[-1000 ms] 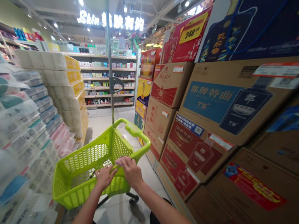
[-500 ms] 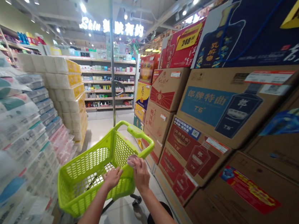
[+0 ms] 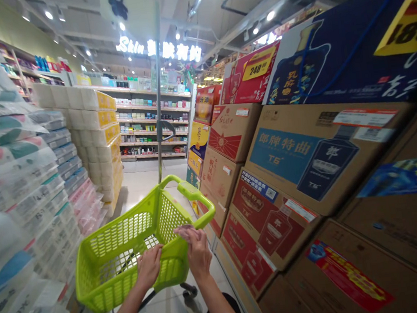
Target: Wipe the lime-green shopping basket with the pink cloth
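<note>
Resting the left hand [image 3: 149, 268] on the near rim of the green cart [image 3: 174, 265], with fingers curled over and tips hidden; pinching a crumpled pinkish cloth [image 3: 184, 230] in the right hand [image 3: 199, 256] at that rim's handle end. Spotting a caster [image 3: 189, 290] beneath the cart: at risk of rolling if shoved too hard at the rim, then perhaps bumping stacked cartons [image 3: 266, 215] right of the cart or wrapped packs [image 3: 44, 200] to its left. Could drop the cloth, too, by loosening that pinch. Looking well beyond the cart, to stocked shelves [image 3: 139, 116].
</note>
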The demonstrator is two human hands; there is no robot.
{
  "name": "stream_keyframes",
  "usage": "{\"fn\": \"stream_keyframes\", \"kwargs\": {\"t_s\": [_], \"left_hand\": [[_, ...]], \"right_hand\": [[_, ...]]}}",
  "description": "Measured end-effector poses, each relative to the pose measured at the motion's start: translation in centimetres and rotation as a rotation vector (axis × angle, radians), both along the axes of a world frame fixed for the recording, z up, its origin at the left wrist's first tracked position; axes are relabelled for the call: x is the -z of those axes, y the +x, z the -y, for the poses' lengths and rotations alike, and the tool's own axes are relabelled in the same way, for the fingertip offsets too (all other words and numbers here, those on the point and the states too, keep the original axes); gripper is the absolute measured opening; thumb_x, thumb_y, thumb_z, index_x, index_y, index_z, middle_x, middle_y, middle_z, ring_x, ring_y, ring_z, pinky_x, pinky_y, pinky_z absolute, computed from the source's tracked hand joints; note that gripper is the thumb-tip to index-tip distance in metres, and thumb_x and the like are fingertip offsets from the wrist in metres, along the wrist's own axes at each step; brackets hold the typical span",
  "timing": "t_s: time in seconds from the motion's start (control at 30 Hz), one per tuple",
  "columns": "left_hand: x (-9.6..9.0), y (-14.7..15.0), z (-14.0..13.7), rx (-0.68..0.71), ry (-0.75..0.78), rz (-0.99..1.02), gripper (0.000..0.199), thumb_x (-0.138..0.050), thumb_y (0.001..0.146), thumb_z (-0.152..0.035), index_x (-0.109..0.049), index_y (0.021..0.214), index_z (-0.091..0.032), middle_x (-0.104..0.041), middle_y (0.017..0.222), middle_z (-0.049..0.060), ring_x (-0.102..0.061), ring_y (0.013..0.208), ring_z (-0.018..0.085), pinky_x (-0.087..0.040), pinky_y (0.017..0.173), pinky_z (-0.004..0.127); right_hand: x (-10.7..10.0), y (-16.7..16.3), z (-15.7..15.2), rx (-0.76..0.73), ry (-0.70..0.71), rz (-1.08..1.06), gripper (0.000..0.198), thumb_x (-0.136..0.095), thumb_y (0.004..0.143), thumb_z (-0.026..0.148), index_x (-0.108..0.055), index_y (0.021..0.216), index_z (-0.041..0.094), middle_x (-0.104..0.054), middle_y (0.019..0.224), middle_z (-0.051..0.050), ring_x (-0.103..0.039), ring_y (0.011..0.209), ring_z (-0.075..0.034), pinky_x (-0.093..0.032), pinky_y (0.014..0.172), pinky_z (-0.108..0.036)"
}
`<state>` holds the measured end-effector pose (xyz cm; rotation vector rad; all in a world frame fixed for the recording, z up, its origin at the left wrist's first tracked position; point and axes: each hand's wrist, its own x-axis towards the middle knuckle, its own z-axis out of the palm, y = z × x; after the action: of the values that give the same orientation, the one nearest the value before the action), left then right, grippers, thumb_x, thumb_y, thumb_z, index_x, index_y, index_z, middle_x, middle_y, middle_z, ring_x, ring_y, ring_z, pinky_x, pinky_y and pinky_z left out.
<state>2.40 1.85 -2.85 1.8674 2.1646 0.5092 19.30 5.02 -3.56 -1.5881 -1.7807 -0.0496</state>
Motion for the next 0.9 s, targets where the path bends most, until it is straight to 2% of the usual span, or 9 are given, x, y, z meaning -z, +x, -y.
{"fn": "stream_keyframes", "kwargs": {"t_s": [0.1,0.23,0.33,0.43,0.5,0.6,0.7,0.8,0.9], "left_hand": [[0.3,1.0,1.1,-0.087,0.057,-0.031,0.047,-0.019,0.098,-0.030,-0.061,0.119,-0.025,-0.066,0.118,0.008,-0.057,0.110,0.023,-0.035,0.098,0.041],[1.2,1.6,2.0,-0.078,0.137,-0.123,0.044,-0.030,0.095,-0.025,-0.054,0.129,-0.014,-0.058,0.131,0.014,-0.049,0.122,0.025,-0.028,0.107,0.042],[1.9,-0.6,3.0,0.075,0.138,-0.165,0.044,-0.028,0.097,-0.030,-0.049,0.135,-0.024,-0.062,0.127,0.007,-0.053,0.117,0.021,-0.032,0.104,0.037],[2.2,-2.3,3.8,-0.079,0.044,-0.233,0.045,-0.023,0.098,-0.035,-0.061,0.119,-0.022,-0.068,0.109,0.010,-0.058,0.105,0.025,-0.035,0.099,0.044],[2.2,-2.1,3.8,-0.112,0.060,-0.235,0.045,-0.024,0.098,-0.036,-0.060,0.118,-0.020,-0.067,0.112,0.011,-0.057,0.107,0.026,-0.034,0.099,0.046],[2.5,-1.5,3.8,0.018,0.127,-0.166,0.043,-0.026,0.098,-0.033,-0.053,0.128,-0.020,-0.064,0.120,0.010,-0.054,0.115,0.022,-0.032,0.103,0.041],[3.0,-2.4,4.2,0.123,0.106,-0.149,0.041,-0.023,0.098,-0.032,-0.056,0.123,-0.025,-0.065,0.114,0.006,-0.056,0.110,0.020,-0.033,0.100,0.038],[3.1,-2.8,4.5,0.033,0.080,-0.233,0.042,-0.023,0.098,-0.031,-0.061,0.113,-0.023,-0.068,0.104,0.008,-0.058,0.102,0.024,-0.033,0.097,0.042],[2.5,-1.7,4.3,-0.033,0.061,-0.244,0.042,-0.021,0.097,-0.023,-0.058,0.118,-0.021,-0.067,0.109,0.009,-0.058,0.105,0.023,-0.033,0.098,0.042]], "right_hand": [[-0.9,-0.7,0.1,0.138,-0.030,-0.033,0.040,-0.039,0.096,0.021,-0.055,0.132,0.031,-0.051,0.127,-0.010,-0.056,0.110,-0.022,-0.052,0.074,-0.026],[-1.1,-2.6,1.2,-0.133,-0.071,0.147,0.037,-0.046,0.095,0.021,-0.056,0.127,0.037,-0.057,0.119,-0.006,-0.060,0.099,-0.018,-0.050,0.067,-0.022],[-1.7,-1.4,0.9,-0.051,-0.095,0.155,0.033,-0.044,0.097,0.026,-0.058,0.124,0.037,-0.058,0.113,-0.005,-0.060,0.093,-0.018,-0.047,0.061,-0.021],[-1.9,-0.7,0.4,0.117,-0.092,0.117,0.034,-0.041,0.097,0.024,-0.057,0.126,0.034,-0.056,0.115,-0.008,-0.060,0.097,-0.019,-0.046,0.062,-0.022],[-1.3,-1.5,0.6,0.071,-0.110,0.138,0.034,-0.043,0.096,0.022,-0.058,0.125,0.033,-0.057,0.113,-0.008,-0.060,0.094,-0.019,-0.045,0.061,-0.022],[-0.7,-2.1,0.8,-0.141,-0.123,0.194,0.031,-0.047,0.095,0.024,-0.058,0.121,0.037,-0.059,0.110,-0.004,-0.061,0.091,-0.017,-0.045,0.061,-0.021],[-1.3,-0.6,0.1,-0.033,-0.142,0.150,0.031,-0.045,0.096,0.024,-0.058,0.122,0.035,-0.057,0.107,-0.004,-0.060,0.092,-0.016,-0.043,0.061,-0.020],[-1.7,0.1,-0.1,0.079,-0.151,0.109,0.032,-0.043,0.097,0.025,-0.057,0.124,0.031,-0.056,0.110,-0.006,-0.059,0.093,-0.017,-0.042,0.061,-0.022],[-0.9,-1.3,0.9,-0.086,-0.177,0.133,0.028,-0.044,0.096,0.025,-0.059,0.119,0.032,-0.058,0.106,-0.004,-0.060,0.090,-0.016,-0.042,0.063,-0.022]]}}
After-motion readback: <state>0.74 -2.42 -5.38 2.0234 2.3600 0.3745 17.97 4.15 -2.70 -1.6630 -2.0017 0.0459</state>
